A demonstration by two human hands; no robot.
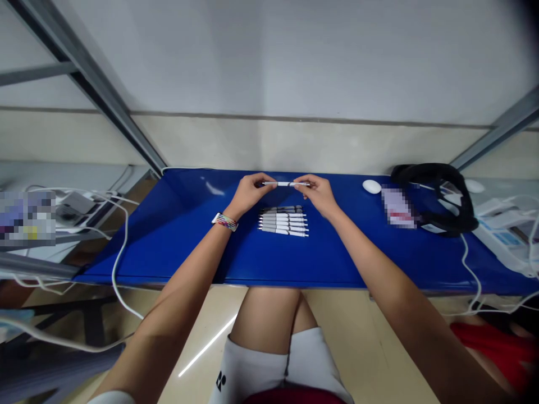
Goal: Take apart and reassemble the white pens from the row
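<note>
Between my two hands a white pen (285, 184) with a dark band lies level, just beyond a row of other pens. My left hand (252, 191) pinches its left end, with a patterned band on that wrist. At the other end, the fingers of my right hand (316, 192) are closed on the pen as well. Nearer to me, several white pens (283, 222) lie side by side on the blue tabletop (295, 264), with dark pens (281, 210) along the row's far edge.
To the right are a white rounded object (371, 186), a blurred-out pinkish item (398, 207) and a black headband-like device (463, 207). White cables (126, 241) hang past the table's left side. A pale wall (261, 140) stands behind the table, flanked by metal posts.
</note>
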